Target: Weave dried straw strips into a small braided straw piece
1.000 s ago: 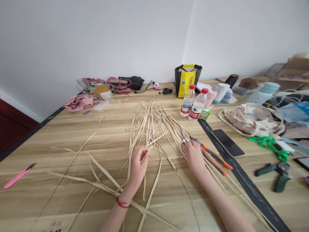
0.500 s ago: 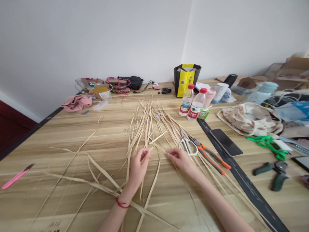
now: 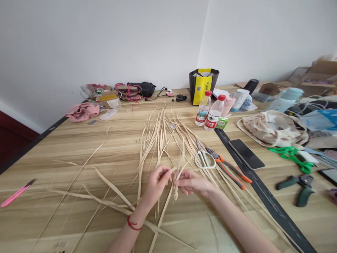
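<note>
My left hand (image 3: 159,181) is closed in a pinch on the end of a pale straw strip, mostly hidden by the fingers. Close beside it, my right hand (image 3: 192,182) has its fingers curled round a small braided straw piece (image 3: 176,194). The knotted end hangs below the fingertips, and loose strip ends (image 3: 181,160) stick up above them, partly blurred. Beyond the hands lies a spread bundle of straw strips (image 3: 160,137). More long strips (image 3: 110,202) cross on the table to the left and under my left wrist.
White-handled scissors (image 3: 205,159) and orange-grey pliers (image 3: 229,168) lie right of the bundle. Farther right are a phone (image 3: 246,154) and dark green cutters (image 3: 298,186). Two water bottles (image 3: 214,114) stand behind them. A pink-handled tool (image 3: 18,193) rests at far left.
Both hands have come closer together, the right one moving left and slightly down. The braided end and upright strip tips now show between them.
</note>
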`<action>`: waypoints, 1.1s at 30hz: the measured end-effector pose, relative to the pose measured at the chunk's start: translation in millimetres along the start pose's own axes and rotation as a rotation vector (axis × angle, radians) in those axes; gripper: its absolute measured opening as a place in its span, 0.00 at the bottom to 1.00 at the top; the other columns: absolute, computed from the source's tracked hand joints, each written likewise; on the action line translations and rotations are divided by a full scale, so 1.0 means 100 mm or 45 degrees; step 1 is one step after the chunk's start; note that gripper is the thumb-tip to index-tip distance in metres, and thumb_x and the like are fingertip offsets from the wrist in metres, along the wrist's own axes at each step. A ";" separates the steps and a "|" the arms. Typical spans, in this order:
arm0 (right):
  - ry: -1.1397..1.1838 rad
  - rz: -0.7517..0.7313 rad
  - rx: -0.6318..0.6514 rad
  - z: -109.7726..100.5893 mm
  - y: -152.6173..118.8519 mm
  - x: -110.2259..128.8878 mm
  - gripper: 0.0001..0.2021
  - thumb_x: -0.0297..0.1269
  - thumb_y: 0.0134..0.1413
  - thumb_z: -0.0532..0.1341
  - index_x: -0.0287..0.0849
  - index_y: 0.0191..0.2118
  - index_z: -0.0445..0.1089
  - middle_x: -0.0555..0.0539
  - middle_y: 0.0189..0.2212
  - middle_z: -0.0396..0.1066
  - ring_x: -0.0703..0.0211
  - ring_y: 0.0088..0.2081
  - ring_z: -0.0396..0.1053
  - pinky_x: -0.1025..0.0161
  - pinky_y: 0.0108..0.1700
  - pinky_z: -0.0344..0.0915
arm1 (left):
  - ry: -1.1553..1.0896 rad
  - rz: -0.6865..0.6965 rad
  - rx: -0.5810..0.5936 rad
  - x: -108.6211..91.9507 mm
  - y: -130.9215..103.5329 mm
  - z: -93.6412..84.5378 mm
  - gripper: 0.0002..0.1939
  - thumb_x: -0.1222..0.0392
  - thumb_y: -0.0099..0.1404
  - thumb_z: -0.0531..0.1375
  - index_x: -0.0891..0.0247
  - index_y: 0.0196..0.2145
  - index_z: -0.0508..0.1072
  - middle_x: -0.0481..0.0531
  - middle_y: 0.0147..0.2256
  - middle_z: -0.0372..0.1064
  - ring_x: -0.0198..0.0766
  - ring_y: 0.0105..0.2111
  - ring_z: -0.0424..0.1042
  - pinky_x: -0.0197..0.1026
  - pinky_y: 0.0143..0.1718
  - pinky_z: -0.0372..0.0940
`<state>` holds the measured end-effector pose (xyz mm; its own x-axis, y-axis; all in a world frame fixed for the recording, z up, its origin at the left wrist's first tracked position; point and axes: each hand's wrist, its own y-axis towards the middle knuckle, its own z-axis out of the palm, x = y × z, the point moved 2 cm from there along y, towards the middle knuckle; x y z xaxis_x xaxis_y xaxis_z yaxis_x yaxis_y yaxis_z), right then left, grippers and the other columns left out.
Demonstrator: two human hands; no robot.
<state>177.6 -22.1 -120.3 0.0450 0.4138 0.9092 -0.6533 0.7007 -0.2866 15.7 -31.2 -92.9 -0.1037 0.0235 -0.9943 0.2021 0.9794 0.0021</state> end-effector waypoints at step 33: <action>-0.361 -0.374 -0.467 0.04 -0.04 0.14 0.23 0.54 0.59 0.53 0.38 0.42 0.72 0.49 0.19 0.71 0.56 0.23 0.73 0.59 0.30 0.70 | -0.198 -0.310 0.002 0.14 0.04 0.09 0.16 0.49 0.55 0.63 0.61 0.23 0.63 0.38 0.13 0.56 0.26 0.13 0.52 0.31 0.15 0.44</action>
<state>177.5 -21.0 -105.0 -0.0523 0.0328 0.9981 -0.3352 0.9409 -0.0485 24.0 -29.1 -107.6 0.0012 -0.2437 -0.9698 0.1911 0.9520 -0.2390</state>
